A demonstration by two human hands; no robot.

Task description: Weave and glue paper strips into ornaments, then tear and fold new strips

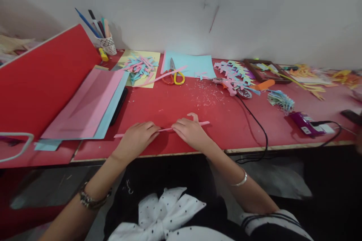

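Holding a narrow pink paper strip (166, 130) near the front edge of the worktop (158, 101), the left hand (138, 137) and right hand (190, 131) have fingers pinched on it; light, even pressure and straight alignment should help prevent crooked creases.

The left hand (138, 135) and right hand (190, 131) each hide a stretch of the strip (166, 130) (its two ends show). The pink sheet (82, 109) covers most of the blue sheet (111, 103); beneath, a black object (120, 104) shows too little to identify. The cup (109, 46) conceals the pens' (97, 26) lower ends. Print on the purple box (307, 124) is too small to read. The left edge cuts off the board (45, 86), and the cable (257, 122) partly vanishes in darkness below the table (175, 99).
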